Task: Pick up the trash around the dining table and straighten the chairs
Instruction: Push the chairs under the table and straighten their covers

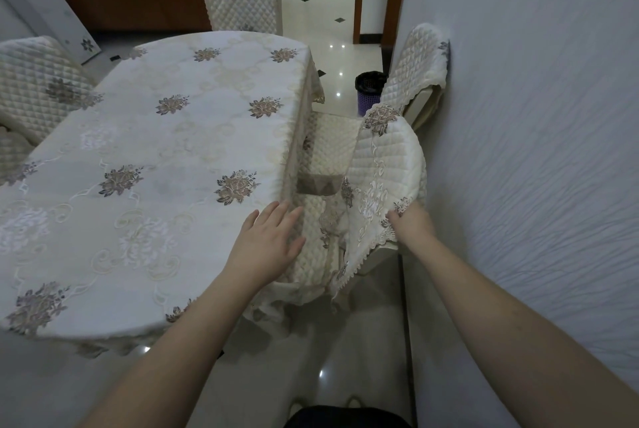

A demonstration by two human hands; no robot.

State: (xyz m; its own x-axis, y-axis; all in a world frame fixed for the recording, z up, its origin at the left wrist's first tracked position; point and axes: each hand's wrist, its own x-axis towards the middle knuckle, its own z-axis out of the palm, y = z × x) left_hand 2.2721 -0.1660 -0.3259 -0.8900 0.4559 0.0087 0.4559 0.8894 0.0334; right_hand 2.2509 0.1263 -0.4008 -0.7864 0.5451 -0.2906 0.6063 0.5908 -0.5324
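The dining table (155,151) wears a cream cloth with embroidered flowers. On its right side stands a quilted-cover chair (387,164), its back toward the wall and its seat partly under the tablecloth. My right hand (409,220) grips the lower edge of that chair's back cover. My left hand (269,244) hovers with straight fingers at the table's corner, above the chair's seat. A second chair (418,75) stands further along the same wall. No trash is visible on the table or on the floor around it.
A purple bin (370,92) with a black liner stands on the floor past the second chair. Another chair (242,2) sits at the table's far end and one (38,88) on the left. The wall (536,151) runs close on the right, leaving a narrow tiled passage.
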